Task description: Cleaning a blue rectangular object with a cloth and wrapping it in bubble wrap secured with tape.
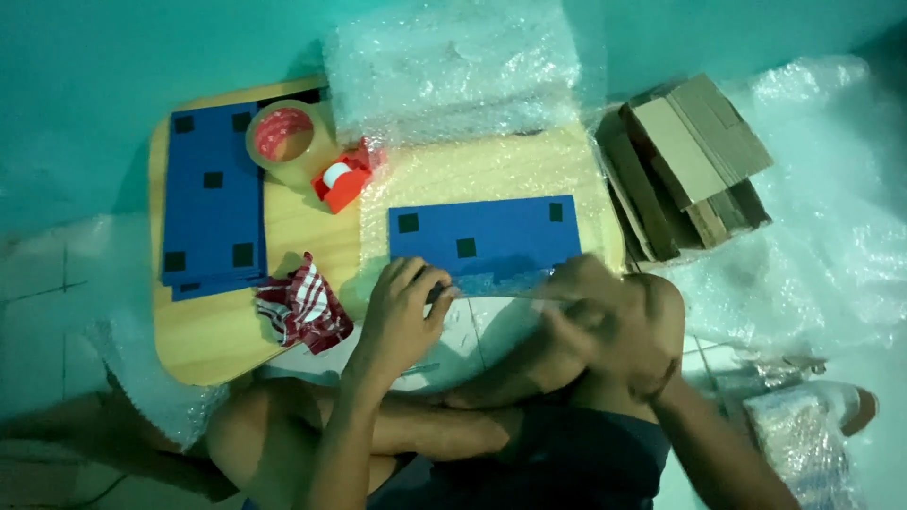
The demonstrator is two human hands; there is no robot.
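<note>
Blue panel (484, 236) lengthwise left-right

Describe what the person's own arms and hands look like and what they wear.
Both forearms are bare, with no sleeves in view. The left hand wears no glove or ring that shows. The right hand is motion-blurred; a thin dark band circles its wrist. Dark shorts show below.

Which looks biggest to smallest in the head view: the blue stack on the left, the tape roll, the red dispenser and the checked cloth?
1. Blue stack
2. Tape roll and checked cloth: alike, not ranked.
3. Red dispenser
</note>
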